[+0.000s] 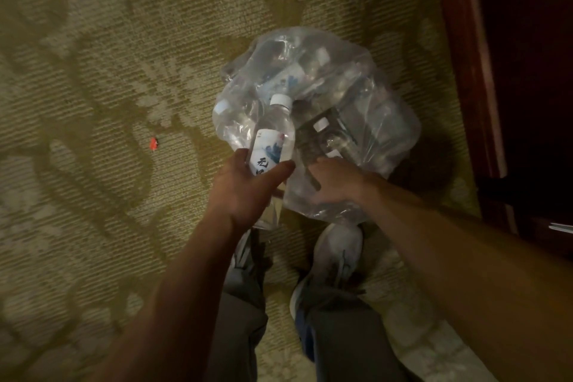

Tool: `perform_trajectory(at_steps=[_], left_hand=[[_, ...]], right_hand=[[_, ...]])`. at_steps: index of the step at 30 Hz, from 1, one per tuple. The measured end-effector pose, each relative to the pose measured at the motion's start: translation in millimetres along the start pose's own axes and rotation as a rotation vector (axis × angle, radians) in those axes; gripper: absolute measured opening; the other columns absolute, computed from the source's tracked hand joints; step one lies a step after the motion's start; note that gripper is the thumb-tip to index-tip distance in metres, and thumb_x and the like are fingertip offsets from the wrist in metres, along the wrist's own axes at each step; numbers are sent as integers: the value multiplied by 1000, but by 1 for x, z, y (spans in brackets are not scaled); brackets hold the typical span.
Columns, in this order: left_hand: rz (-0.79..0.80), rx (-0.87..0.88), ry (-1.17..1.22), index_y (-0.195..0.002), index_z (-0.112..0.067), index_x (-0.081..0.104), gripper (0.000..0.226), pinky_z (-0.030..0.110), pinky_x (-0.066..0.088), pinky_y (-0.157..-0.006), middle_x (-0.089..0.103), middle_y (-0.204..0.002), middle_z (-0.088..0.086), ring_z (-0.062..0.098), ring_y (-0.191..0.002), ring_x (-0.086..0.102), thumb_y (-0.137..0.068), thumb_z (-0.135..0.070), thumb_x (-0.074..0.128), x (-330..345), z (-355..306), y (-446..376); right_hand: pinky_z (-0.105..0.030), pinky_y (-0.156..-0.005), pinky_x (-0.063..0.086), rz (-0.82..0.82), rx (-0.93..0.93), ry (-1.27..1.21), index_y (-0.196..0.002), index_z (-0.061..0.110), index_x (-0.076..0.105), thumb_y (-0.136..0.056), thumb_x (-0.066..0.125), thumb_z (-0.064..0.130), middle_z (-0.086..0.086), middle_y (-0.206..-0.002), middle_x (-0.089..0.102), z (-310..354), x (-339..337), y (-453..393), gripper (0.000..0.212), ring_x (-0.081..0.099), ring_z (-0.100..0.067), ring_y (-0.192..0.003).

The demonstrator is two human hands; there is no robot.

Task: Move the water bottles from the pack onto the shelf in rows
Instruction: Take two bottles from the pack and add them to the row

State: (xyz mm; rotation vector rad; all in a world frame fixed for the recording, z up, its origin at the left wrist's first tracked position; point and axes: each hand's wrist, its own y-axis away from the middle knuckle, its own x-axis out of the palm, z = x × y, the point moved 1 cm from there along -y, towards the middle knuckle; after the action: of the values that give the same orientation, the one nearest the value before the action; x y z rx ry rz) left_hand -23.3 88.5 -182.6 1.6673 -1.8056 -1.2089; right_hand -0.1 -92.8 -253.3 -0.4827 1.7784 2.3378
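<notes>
On the patterned olive carpet [93, 71], a torn clear plastic pack [356, 96] of bottles is lying just ahead of two pale sneakers [338, 245]. At the pack's near-left edge, the left hand [245, 189] is gripping a clear white-capped water bottle [274, 136], thumb and fingers curling round its labelled body. The right hand [335, 180] is pressing into the wrap; finger positions unclear. Small red scrap [153, 143] lying left of the pack; dark wooden furniture [483, 71] standing right.
</notes>
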Motion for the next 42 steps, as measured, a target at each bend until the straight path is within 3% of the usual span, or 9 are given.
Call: perform_trajectory(at_steps=[6,11,18,22,25,29,32,37,42], left_hand=[[-45,-56,29,-108,-17,61,38,32,58,-58,76,-87,1,10,-64,74,-83,-43,75,-5,2,23],[-67,-80,-7,-108,-17,61,40,32,57,-60,76,-86,-1,6,-62,73,-84,-46,73,-3,-9,46],[-52,-23,17,-113,-17,61,42,31,57,-62,76,-91,0,11,-66,75,-84,-46,74,-7,-55,76],[-60,11,46,-113,-14,63,45,30,56,-62,77,-91,2,11,-64,74,-85,-47,74,-19,-93,104],[-39,45,53,-113,-14,64,50,41,62,-73,77,-94,5,17,-73,76,-84,-54,71,-34,-129,138],[-5,129,-8,-114,-21,65,72,52,58,-88,76,-96,6,25,-88,74,-78,-83,52,-61,-173,183],[45,197,-51,-118,-30,65,85,54,55,-91,74,-105,5,29,-97,71,-72,-95,35,-79,-204,222],[60,294,32,-104,-28,68,56,47,61,-75,78,-88,1,24,-82,76,-84,-77,49,-104,-258,295],[289,416,190,-114,-19,70,41,34,60,-67,78,-98,8,25,-87,77,-96,-54,57,-114,-310,376]], right_hand=[[-46,-98,44,-305,97,20,-140,10,38,-88,69,43,-14,-143,39,-11,-9,23,69,45,-38,-127],[-32,-84,41,-628,231,-309,-136,7,40,-82,76,41,-15,-136,48,-21,-33,46,74,54,-34,-119],[-32,-95,47,-766,46,-808,-126,8,48,-75,83,30,-11,-128,56,5,-66,97,66,54,-25,-119],[-7,-79,46,-776,10,-1114,-119,23,52,-71,86,34,9,-113,61,28,-81,142,59,59,-4,-102],[-32,-85,58,-740,-5,-1300,-114,21,61,-67,87,35,7,-104,72,38,-100,191,56,69,-9,-97],[-24,-66,57,-694,-93,-1419,-99,30,72,-65,87,41,7,-91,78,55,-132,264,39,75,-9,-85],[-36,-72,59,-673,-138,-1533,-104,22,73,-69,83,43,-8,-97,77,68,-153,322,42,74,-19,-89],[-53,-102,49,-698,-70,-1738,-104,23,69,-61,82,61,-5,-112,72,100,-177,411,59,66,-29,-112],[-49,-102,49,-901,-99,-1902,-123,31,64,-51,83,72,2,-125,69,143,-213,515,85,64,-24,-119]])
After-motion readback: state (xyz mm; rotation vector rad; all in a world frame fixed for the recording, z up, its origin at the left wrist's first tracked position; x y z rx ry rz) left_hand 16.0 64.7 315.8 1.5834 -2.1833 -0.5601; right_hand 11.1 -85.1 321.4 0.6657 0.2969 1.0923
